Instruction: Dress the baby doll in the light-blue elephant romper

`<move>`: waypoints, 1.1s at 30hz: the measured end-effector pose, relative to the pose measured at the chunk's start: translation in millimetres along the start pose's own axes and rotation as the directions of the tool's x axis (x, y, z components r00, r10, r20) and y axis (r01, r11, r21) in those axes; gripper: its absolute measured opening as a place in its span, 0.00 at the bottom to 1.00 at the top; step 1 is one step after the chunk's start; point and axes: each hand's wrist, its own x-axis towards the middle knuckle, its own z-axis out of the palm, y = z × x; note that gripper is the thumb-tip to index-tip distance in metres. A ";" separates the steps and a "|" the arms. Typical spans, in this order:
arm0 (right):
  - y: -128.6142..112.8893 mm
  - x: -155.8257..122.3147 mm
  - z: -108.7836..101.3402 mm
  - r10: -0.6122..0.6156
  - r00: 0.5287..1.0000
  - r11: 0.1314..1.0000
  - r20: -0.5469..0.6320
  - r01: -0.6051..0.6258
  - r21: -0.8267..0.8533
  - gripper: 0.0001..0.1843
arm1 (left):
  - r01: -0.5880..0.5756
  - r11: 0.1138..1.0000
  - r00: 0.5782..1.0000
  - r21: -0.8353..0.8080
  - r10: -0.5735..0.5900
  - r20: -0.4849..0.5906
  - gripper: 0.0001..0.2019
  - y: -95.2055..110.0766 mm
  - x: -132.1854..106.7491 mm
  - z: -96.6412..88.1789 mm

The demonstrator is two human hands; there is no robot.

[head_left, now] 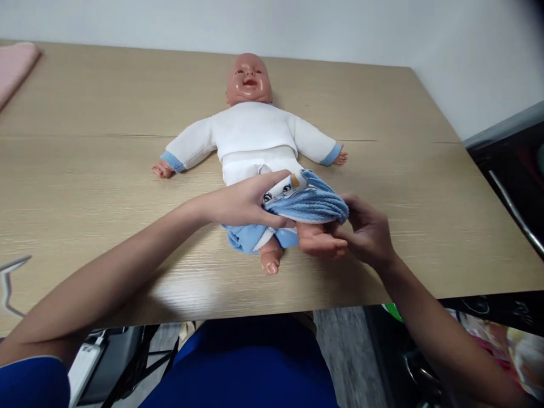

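Note:
A baby doll (pixel 257 127) lies on its back on the table, head away from me, arms spread, in a white top with blue cuffs. Blue-and-white pants (pixel 314 198) with printed eyes on them are bunched around the doll's leg on my right, whose bare foot (pixel 323 242) sticks out below the cloth. My left hand (pixel 250 198) grips the bunched pants from the left, thumb on top. At the other side my right hand (pixel 365 229) has its fingers closed on the pants' edge near the ankle; its fingertips are partly hidden. The doll's other foot (pixel 271 260) rests near the table's front.
The wooden table (pixel 106 181) reaches back to a white wall. A pink cloth (pixel 15 68) lies at the far left corner. A white hooked item (pixel 8 277) is at the left edge. Dark furniture (pixel 510 170) stands on the right.

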 end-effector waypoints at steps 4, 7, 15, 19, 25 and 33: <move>2.5 28.6 -11.1 0.111 0.937 0.986 0.332 -0.146 0.082 0.15 | 0.013 0.999 0.996 -0.053 -0.009 0.084 0.13 0.6 3.0 -3.2; -4.2 40.3 -6.6 0.215 0.832 0.940 0.511 -0.319 0.123 0.28 | 0.106 0.993 0.991 -0.061 -0.100 0.093 0.12 0.4 3.0 -3.2; 5.6 24.6 -8.1 0.239 0.888 0.909 0.393 -0.347 0.230 0.35 | 0.172 0.984 0.978 -0.047 -0.165 0.129 0.20 12.4 2.7 -2.3; 6.3 24.3 -3.7 0.242 0.936 0.938 0.255 -0.293 0.186 0.27 | 0.216 0.970 0.969 0.112 -0.228 0.100 0.23 28.5 -8.2 -3.5; -6.7 40.1 -1.9 0.167 0.941 0.974 0.294 -0.205 0.101 0.20 | 0.323 0.901 0.942 0.289 -0.275 -0.193 0.24 32.8 -68.2 0.2; -25.4 93.9 14.5 -0.015 0.930 0.995 0.368 0.049 -0.084 0.17 | 0.337 0.940 0.928 0.050 -0.323 -0.185 0.15 16.0 -110.8 -3.9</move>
